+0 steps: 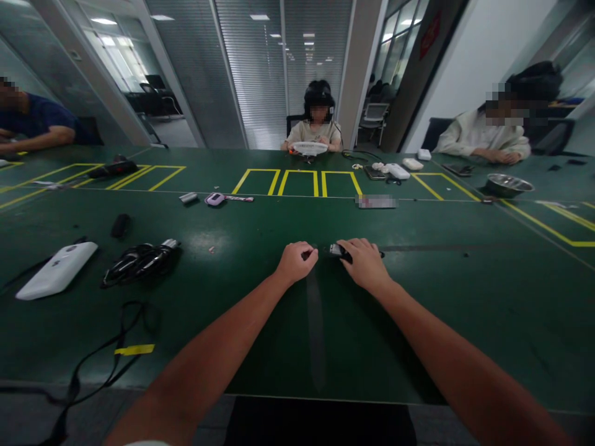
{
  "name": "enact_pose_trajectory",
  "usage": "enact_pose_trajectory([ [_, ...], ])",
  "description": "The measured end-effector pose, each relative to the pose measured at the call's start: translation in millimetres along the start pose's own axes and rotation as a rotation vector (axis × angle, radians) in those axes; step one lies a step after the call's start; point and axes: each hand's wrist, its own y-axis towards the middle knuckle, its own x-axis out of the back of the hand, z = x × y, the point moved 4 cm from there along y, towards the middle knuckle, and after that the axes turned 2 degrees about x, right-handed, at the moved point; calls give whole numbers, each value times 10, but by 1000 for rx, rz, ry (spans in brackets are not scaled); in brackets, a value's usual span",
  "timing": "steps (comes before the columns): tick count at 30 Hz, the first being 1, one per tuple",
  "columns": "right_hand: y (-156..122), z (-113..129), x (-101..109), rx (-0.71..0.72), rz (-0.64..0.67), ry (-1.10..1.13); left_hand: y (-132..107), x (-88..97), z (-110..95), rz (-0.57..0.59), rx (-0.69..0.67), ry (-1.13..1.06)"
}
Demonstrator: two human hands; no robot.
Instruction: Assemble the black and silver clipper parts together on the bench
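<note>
Both my arms reach out over the green table point(297, 347). My left hand point(295, 262) is curled into a loose fist on the tabletop, its fingertips pinched together; what they pinch is too small to see. My right hand point(364, 260) lies just to its right, fingers closed over a small black object with a silver end point(335, 250) that pokes out toward the left hand. The two hands are a few centimetres apart.
A white device point(56, 269), a bundle of black cable point(142, 261) and a strap point(93, 359) lie at my left. A metal bowl point(509, 184) sits far right. Three people sit around the table; the one opposite holds a white dish point(310, 148). Yellow tape boxes mark the table.
</note>
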Motion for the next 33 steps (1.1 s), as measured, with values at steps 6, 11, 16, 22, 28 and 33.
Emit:
enact_pose_trajectory([
  [6, -109, -99, -22, 13, 51, 71, 18, -25, 35, 11, 8, -6],
  [11, -193, -56, 83, 35, 56, 111, -3, -16, 22, -18, -6, -15],
  [16, -237, -35, 152, 36, 12, 158, -16, -8, 1, -14, -7, -17],
  [22, -230, -77, 137, 38, 16, 180, -8, -18, 1, 4, 15, -8],
  [28, -221, -88, 129, 42, 34, 171, -4, -49, -2, 21, -14, 29],
  [33, -221, -98, 126, 44, 37, 175, -15, -45, -1, 34, -3, 39],
])
